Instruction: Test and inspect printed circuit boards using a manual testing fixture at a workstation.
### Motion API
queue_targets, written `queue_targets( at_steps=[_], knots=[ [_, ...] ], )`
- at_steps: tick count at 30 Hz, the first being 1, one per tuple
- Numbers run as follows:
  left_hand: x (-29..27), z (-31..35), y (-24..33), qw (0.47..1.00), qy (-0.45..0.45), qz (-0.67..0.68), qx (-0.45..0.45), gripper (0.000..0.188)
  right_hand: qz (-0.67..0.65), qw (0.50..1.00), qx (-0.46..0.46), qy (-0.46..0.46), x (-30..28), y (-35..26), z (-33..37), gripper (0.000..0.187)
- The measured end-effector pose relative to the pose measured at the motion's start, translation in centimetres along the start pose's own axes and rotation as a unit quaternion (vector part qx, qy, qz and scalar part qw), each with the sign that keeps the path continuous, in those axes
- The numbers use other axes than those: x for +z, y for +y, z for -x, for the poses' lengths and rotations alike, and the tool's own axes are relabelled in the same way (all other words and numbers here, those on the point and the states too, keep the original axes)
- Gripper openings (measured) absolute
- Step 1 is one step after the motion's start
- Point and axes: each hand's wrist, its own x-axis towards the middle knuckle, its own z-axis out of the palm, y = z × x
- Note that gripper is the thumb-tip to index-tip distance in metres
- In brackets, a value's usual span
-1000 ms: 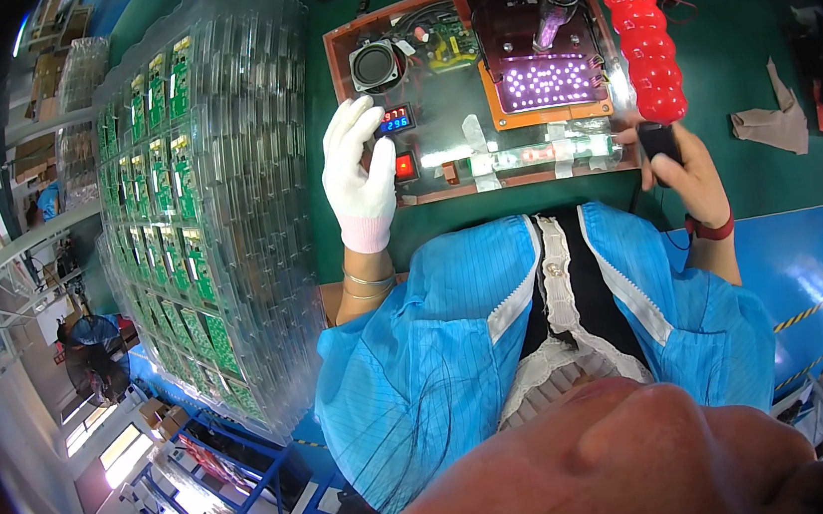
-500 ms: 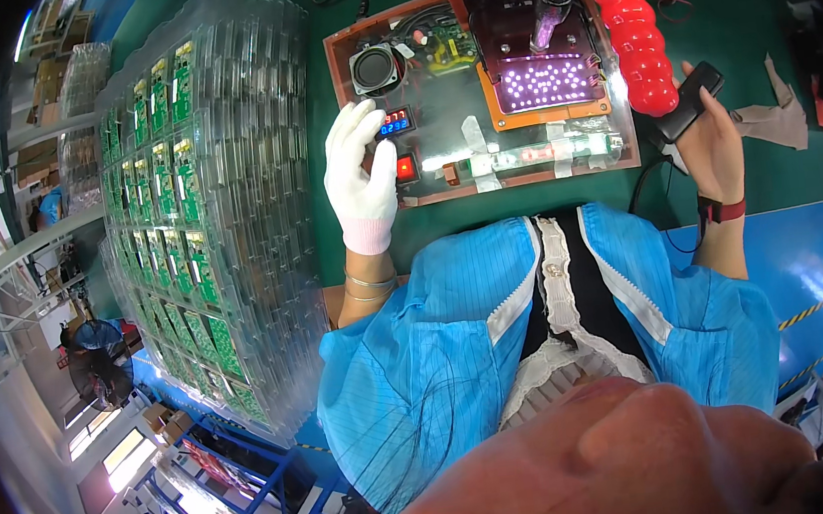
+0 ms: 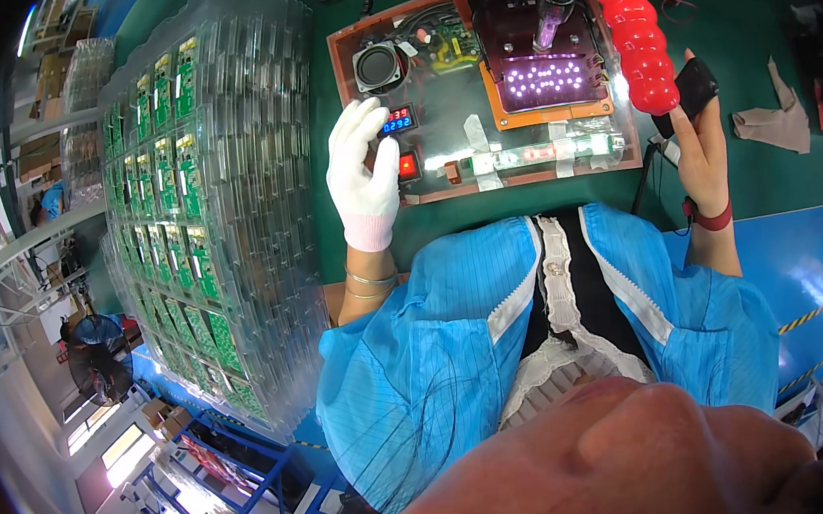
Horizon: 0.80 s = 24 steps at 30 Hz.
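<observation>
My left hand (image 3: 361,177), in a white glove, lies at the left edge of a test fixture (image 3: 443,173) with a clear cover. Its fingers are stretched and the thumb stands apart, beside a small meter with red and blue digits (image 3: 397,119) and a lit red switch (image 3: 408,166). My bare right hand (image 3: 704,151) grips a flat black handheld device (image 3: 697,86), whose exact kind I cannot make out. The thumb side is close to the lower end of a red ridged lever handle (image 3: 637,38). A dark display panel (image 3: 543,78) glows with white dots.
Tall stacked clear trays (image 3: 262,172) with green circuit boards (image 3: 162,173) stand at the left. A round speaker (image 3: 377,66) sits in the fixture's corner. Right of my hand lie a beige cloth scrap (image 3: 776,118) and a black cable (image 3: 640,188). The green table (image 3: 496,206) carries everything.
My right hand has shifted slightly left and turned, tilting the black device. The dot pattern on the display and the meter's red digits have changed. My left hand has barely moved.
</observation>
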Motion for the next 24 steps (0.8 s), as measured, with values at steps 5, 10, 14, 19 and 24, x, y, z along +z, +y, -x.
queue_targets(
  at_steps=[5, 10, 14, 19, 24],
  knots=[
    [0.0, -0.1, 0.1, 1.0, 0.0, 0.007, 0.0, 0.036, -0.003, 1.0, 0.003, -0.012, 0.4, 0.1, 0.0, 0.06],
    [0.0, 0.0, 0.2, 1.0, 0.0, 0.008, -0.007, 0.036, -0.002, 1.0, 0.0, 0.001, 0.7, 0.2, 0.2, 0.056],
    [-0.1, 0.0, 0.2, 1.0, 0.001, 0.01, -0.005, 0.036, 0.007, 1.0, 0.025, 0.0, 0.0, 0.3, 0.2, 0.041],
    [-0.1, 0.0, 0.1, 1.0, 0.001, 0.007, -0.003, 0.037, -0.007, 1.0, 0.01, -0.016, -0.2, 1.0, 0.4, 0.03],
    [0.0, 0.0, 0.0, 1.0, 0.003, 0.005, 0.001, 0.037, 0.003, 1.0, 0.018, -0.002, 0.1, 1.1, 0.5, 0.031]
  ],
)
